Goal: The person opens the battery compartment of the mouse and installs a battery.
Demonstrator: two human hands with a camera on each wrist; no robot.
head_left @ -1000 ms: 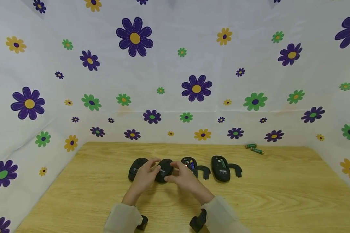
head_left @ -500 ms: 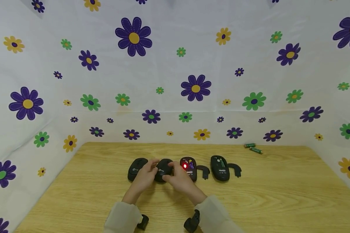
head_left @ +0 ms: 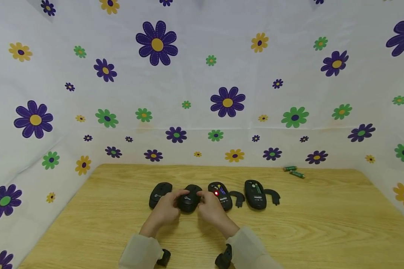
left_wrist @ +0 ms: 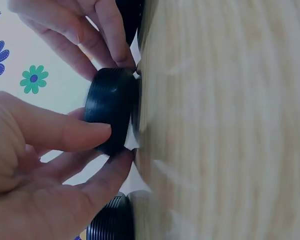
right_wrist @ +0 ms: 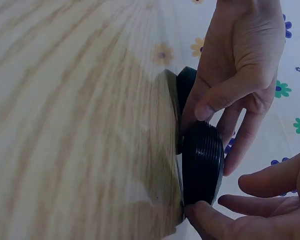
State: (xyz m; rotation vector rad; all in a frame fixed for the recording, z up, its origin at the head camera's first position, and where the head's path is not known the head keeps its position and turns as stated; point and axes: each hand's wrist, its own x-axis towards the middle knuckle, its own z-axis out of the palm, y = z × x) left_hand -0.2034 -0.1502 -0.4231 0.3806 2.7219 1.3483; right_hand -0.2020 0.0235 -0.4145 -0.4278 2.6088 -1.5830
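The left hand (head_left: 167, 211) grips the mouse (head_left: 188, 203) by its left side in a narrow pinch, thumb against the near end and a finger along the flank. The right hand (head_left: 213, 210) is looser: its fingertips touch the opposite flank while the thumb stands apart. So the mouse lies between both hands, just below the frame's middle, top side up on the table (head_left: 289, 228). Its long axis runs away from the person, the far end leaning slightly right. The end mouse (head_left: 159, 195) sits just left of it; the lit mouse (head_left: 226, 202), underside up, lies just right.
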